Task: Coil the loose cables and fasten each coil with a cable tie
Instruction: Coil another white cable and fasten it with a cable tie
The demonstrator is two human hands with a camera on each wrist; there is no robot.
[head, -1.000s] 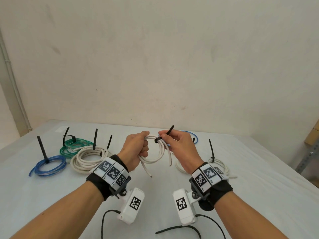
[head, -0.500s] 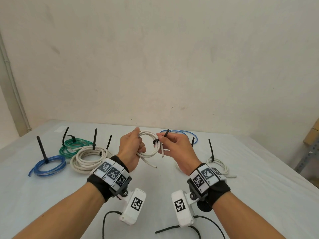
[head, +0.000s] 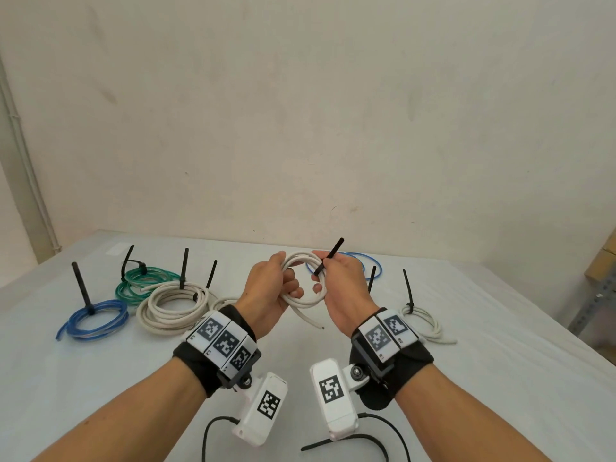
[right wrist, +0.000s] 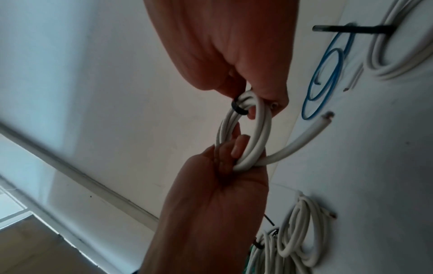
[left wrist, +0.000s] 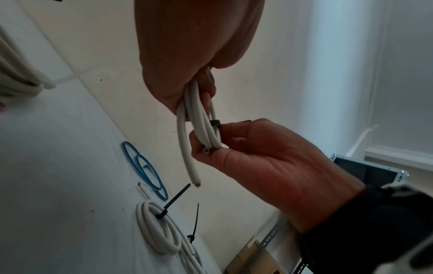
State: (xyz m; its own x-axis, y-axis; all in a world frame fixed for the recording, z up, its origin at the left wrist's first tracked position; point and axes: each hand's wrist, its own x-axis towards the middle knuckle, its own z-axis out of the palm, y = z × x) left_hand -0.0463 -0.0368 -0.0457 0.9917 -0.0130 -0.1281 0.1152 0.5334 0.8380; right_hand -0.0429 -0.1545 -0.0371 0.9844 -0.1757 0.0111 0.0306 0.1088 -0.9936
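White cable coil (head: 305, 281) held above bare table (head: 500, 345) centre. Left hand (head: 266, 295) grips its 9 o'clock side; right hand (head: 340, 288) pinches coil and black cable tie (head: 328, 258).

Bare forearms, no sleeves. Around each wrist a black fabric wristband (head: 196, 365), (head: 411, 365). On top of each band a row of white tiles printed with black square fiducial markers (head: 222, 341), (head: 386, 333). Below each wrist a black bracket with a visible screw, carrying a white box-shaped camera (head: 261, 410), (head: 334, 398) marked with another black-and-white code. From each camera a thin black cable (head: 208, 435), (head: 396, 431), curving away toward the body.
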